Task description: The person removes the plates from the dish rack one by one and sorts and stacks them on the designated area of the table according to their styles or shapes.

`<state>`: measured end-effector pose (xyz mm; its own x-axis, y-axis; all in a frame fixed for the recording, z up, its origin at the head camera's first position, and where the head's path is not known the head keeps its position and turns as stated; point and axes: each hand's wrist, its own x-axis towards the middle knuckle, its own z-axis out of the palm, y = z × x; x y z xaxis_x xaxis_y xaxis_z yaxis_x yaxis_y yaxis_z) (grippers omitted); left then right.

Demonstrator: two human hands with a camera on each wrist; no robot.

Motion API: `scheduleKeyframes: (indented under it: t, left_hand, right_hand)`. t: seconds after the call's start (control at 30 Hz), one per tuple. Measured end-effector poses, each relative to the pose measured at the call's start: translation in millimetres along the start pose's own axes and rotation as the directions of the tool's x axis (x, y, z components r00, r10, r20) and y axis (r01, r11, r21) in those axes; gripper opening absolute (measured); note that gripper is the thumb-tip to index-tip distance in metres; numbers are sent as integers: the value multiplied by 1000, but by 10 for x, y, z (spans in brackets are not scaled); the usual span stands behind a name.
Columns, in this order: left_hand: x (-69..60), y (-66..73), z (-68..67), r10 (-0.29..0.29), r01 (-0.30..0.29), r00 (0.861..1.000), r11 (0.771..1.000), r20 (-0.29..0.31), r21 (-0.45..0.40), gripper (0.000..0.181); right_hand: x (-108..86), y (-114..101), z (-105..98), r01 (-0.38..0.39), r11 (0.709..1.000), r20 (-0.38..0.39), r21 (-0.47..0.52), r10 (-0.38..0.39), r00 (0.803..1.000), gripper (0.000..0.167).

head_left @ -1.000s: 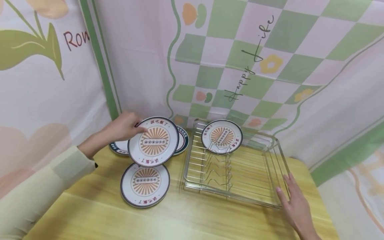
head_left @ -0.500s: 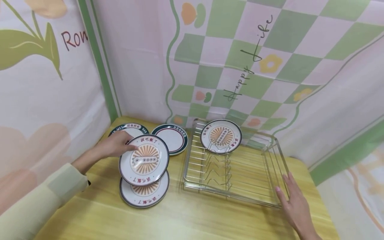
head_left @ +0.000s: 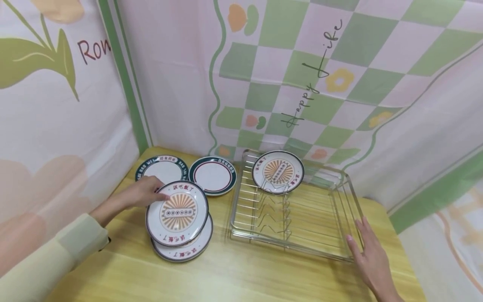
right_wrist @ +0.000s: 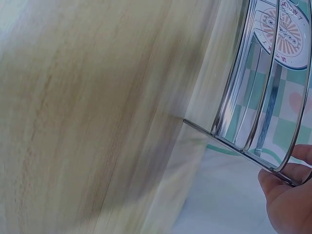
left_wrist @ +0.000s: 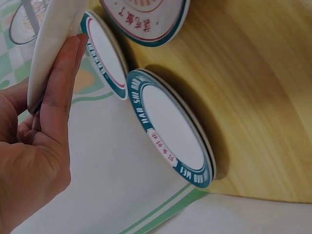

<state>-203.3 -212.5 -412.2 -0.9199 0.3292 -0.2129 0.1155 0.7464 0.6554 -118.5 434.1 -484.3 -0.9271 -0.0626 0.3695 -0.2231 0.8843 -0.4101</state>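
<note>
My left hand (head_left: 145,192) pinches the rim of a white plate (head_left: 177,213) with an orange sunburst print, thumb on its face and fingers behind. In the left wrist view that plate (left_wrist: 53,48) is seen edge-on, tilted up off the table. It overlaps a matching plate (head_left: 188,252) lying on the table below. My right hand (head_left: 373,260) holds the right end of a metal wire dish rack (head_left: 260,239). The right wrist view shows the fingers (right_wrist: 295,168) around the rack's end wire. A third sunburst plate (head_left: 278,172) leans upright in the rack's back left slot.
Two green-rimmed plates, a lettered one (head_left: 161,167) and another (head_left: 212,176), lie at the back left of the wooden table (head_left: 241,277). The left wrist view shows a second rim under the lettered one. Printed curtains (head_left: 177,84) hang close behind the table.
My left hand has brought its plate down and left toward me, over the sunburst plate on the table. The green-rimmed plates have come into fuller view. My right hand and the rack have stayed put.
</note>
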Motion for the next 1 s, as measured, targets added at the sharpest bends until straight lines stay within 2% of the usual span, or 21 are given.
scheduleKeyframes:
  t: [0.17, 0.53, 0.73, 1.0]
  left_hand:
    - [9, -85, 81, -9, 10, 999, 1000, 32, -10, 17]
    - [17, -160, 118, -6, 6, 1000, 1000, 24, 5, 19]
    - [48, -222, 151, -15, 14, 1000, 996, 13, 89, 21]
    - [87, -258, 212, -52, 52, 999, 981, -8, 189, 25]
  right_hand:
    - [-8, 12, 8, 6, 1000, -4, 8, -6, 1000, 62]
    - [-7, 13, 18, -9, 1000, -14, 8, 10, 1000, 61]
    - [-10, 8, 20, -13, 1000, -13, 8, 13, 1000, 61]
    - [-12, 10, 21, -2, 1000, -27, 14, 3, 1000, 61]
